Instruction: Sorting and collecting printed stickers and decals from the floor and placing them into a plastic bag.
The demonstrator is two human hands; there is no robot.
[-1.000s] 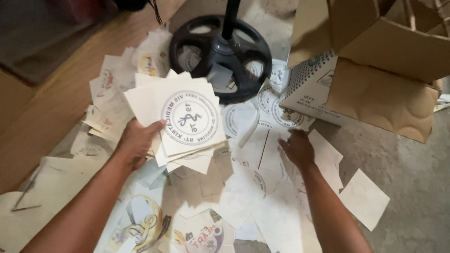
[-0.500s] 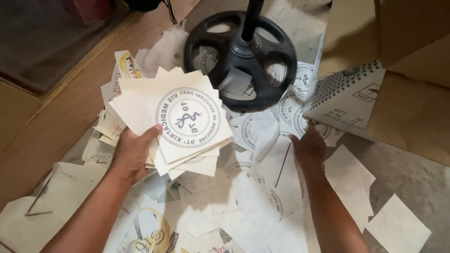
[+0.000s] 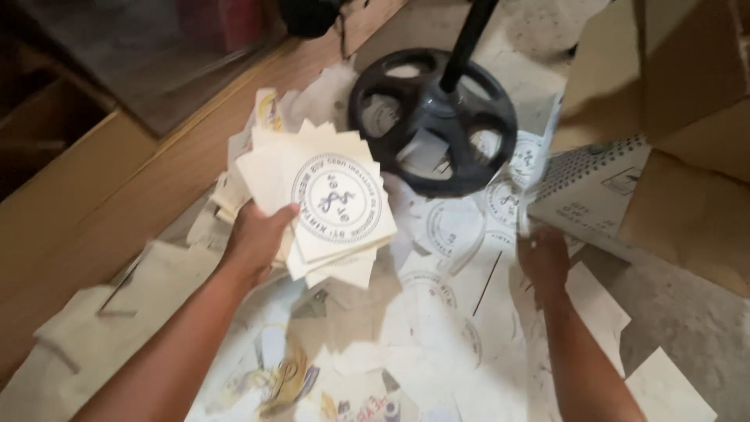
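Floor strewn with sheets point(image 3: 437, 312) | left hand point(image 3: 254, 238) pinches stack point(image 3: 328, 203); keep it fanned, thumb firm | right hand point(image 3: 543, 258) fingers curl on sheet; lift its edge cleanly.

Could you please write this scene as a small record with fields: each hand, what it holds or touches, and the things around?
left hand: grips a fanned stack of square paper sheets with a round blue stamp print
right hand: lifts a single sheet by its edge
floor: many loose printed sheets, scattered and overlapping
behind the hands: black round stand base with upright pole
right side: cardboard box
left side: wooden boards
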